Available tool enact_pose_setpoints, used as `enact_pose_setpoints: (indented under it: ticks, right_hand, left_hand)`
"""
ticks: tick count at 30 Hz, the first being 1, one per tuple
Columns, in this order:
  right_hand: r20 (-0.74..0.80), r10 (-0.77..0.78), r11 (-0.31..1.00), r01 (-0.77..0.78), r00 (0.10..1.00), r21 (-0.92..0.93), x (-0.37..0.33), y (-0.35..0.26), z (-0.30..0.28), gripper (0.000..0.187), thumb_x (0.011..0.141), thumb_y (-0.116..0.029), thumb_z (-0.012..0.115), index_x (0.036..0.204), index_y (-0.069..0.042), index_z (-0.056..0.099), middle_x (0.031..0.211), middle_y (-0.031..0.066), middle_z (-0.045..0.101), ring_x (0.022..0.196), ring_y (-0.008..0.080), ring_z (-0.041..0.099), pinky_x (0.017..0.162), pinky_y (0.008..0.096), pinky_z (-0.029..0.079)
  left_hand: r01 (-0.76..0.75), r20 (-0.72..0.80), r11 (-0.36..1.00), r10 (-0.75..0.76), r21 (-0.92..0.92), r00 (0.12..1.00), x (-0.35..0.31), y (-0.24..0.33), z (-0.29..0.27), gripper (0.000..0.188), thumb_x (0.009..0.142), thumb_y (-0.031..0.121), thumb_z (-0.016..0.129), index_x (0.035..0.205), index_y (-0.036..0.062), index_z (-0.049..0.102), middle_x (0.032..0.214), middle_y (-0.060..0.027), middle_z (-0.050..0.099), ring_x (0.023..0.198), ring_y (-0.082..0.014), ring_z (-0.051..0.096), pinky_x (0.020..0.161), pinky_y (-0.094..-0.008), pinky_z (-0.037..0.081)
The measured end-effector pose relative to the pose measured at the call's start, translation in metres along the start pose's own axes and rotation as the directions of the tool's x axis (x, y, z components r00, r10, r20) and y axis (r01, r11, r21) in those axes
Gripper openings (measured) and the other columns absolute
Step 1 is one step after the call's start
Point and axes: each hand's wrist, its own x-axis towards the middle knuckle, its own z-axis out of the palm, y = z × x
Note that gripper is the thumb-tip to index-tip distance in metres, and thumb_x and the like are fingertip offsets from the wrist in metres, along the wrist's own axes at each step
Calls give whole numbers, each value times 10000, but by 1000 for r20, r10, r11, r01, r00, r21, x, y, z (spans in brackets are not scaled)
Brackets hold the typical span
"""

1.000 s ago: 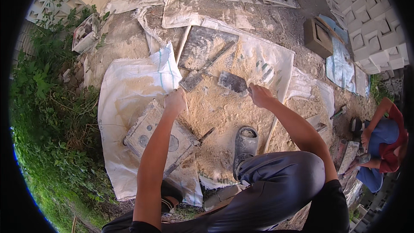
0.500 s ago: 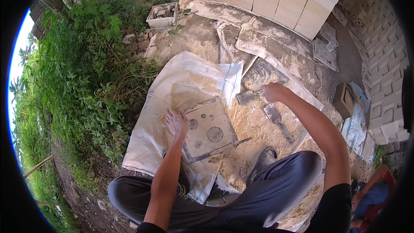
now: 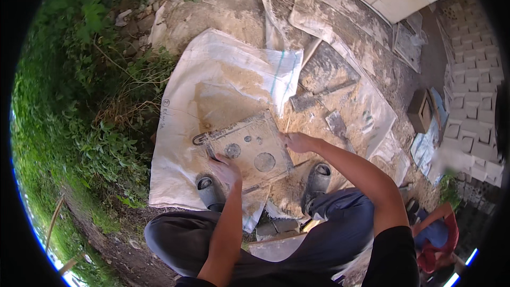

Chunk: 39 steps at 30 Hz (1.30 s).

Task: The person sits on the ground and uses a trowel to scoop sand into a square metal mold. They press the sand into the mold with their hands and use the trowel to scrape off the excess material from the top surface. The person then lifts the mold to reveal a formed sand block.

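A square, dark-rimmed mould packed with pale sandy material lies flat on a white woven sack. Several dark round spots of different sizes show on its top. My left hand grips the left edge of the mould, its fingertips partly hidden. At the opposite edge, my right hand is closed on the frame, with the fingers curled and partly out of sight. A dark loop sticks out at the mould's far left corner. Beyond my right hand lies a trowel, its handle partly covered by my forearm.
A dark flat board and a dark bar rest on the sandy sheet. Green plants crowd the left side. Stacked pale blocks stand at the right. Another person is at the lower right.
My right hand has left the dark bar and board and come to the mould's right edge. My left hand has shifted nearer along the left edge. The view has tilted downward.
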Motion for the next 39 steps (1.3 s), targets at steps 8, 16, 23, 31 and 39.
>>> enact_pose_setpoints:
  ticks: [8, 16, 23, 31, 39]
  right_hand:
    - [-477, 472, 789, -114, 742, 603, -89, 15, -17, 368, 949, -310, 415, 1164, -31, 522, 1035, 267, 607, 986, 394, 586, 857, 456, 451]
    - [-562, 781, 623, -406, 273, 668, -309, 45, 191, 212, 844, -155, 549, 1013, -44, 613, 944, 173, 630, 781, 283, 635, 718, 368, 488]
    - [-466, 865, 501, -266, 185, 824, -314, -70, 211, 296, 710, -71, 594, 992, -10, 662, 738, 186, 657, 689, 272, 643, 676, 357, 494]
    - [-269, 921, 315, -132, 283, 940, -205, -150, 240, 258, 762, -150, 538, 967, -31, 638, 879, 191, 657, 844, 351, 629, 786, 395, 483]
    - [100, 794, -164, 52, 600, 985, -142, -177, 316, 385, 832, -101, 513, 1200, 12, 490, 974, 155, 634, 751, 221, 663, 579, 350, 582]
  left_hand:
    - [20, 440, 990, -79, 137, 894, 45, -12, -46, 513, 936, 392, 399, 1239, -21, 419, 1094, -249, 534, 960, -376, 543, 857, -432, 410]
    - [98, 913, 995, -27, -14, 407, -16, 20, -127, 401, 895, 305, 548, 1189, 34, 513, 933, -94, 617, 775, -154, 579, 696, -281, 462]
    - [-194, 965, 981, 82, -33, 251, 22, 36, -157, 381, 931, 316, 476, 1133, 1, 550, 964, -82, 642, 871, -154, 608, 783, -286, 463]
    - [-442, 969, 892, 20, 93, 246, 38, 18, -166, 354, 911, 313, 505, 1053, -1, 587, 894, -119, 657, 827, -172, 624, 745, -286, 472]
    - [-709, 884, 646, 112, 282, 454, 56, -31, -166, 236, 801, 231, 563, 929, 33, 552, 915, -173, 615, 907, -315, 594, 821, -422, 451]
